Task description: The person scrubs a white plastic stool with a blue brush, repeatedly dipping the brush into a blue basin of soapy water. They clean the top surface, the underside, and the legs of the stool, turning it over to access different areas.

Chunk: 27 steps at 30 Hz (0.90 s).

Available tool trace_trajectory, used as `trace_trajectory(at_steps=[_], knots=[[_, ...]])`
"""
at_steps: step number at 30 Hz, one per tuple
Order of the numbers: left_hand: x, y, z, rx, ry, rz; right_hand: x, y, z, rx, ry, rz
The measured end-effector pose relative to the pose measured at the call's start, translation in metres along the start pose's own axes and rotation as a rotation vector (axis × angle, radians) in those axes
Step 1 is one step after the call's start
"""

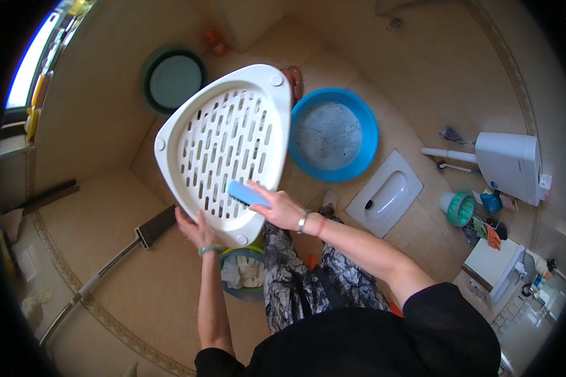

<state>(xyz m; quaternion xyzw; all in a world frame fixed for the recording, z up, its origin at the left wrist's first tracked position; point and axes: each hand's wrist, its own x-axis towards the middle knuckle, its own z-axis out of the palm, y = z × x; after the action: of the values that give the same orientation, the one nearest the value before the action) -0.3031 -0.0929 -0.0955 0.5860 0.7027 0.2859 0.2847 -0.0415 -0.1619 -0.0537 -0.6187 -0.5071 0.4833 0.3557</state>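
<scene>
My left hand (197, 231) grips the lower left edge of a white slotted plastic rack (221, 227), which is tilted up in front of me. The rack has rounded corners with round feet on them and rows of long slots. In my right hand (279, 209) is a light blue scrubbing brush (245, 194), its bristles against the lower part of the slotted panel. Beyond the rack's right side, a blue basin (374, 136) of sudsy water stands on the tiled floor.
A squat toilet (387, 198) is set in the floor to the right, below a white cistern (507, 165). A green-grey basin (147, 92) stands at the far left. A mop (155, 227) leans at left. Beside my legs, a tub (245, 294) holds cloths.
</scene>
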Motion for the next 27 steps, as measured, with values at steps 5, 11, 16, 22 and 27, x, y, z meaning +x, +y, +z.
trace_trajectory(at_steps=[5,11,16,22,27], knots=[[-0.058,0.146,0.034,-0.495,-0.225,0.009,-0.049,0.058,-0.107,0.799,0.085,0.313],[-0.135,0.155,0.216,-0.945,-0.829,-0.792,-0.087,0.109,-0.169,1.073,0.254,0.606],[-0.169,0.105,0.357,-0.926,-0.888,-0.903,-0.088,0.233,-0.154,0.951,0.467,0.653],[-0.159,0.050,0.462,-1.250,-0.970,-0.965,-0.065,0.352,-0.136,1.366,0.627,0.619],[-0.154,-0.003,0.521,-1.155,-1.094,-0.912,-0.047,0.414,-0.121,1.180,0.573,0.719]])
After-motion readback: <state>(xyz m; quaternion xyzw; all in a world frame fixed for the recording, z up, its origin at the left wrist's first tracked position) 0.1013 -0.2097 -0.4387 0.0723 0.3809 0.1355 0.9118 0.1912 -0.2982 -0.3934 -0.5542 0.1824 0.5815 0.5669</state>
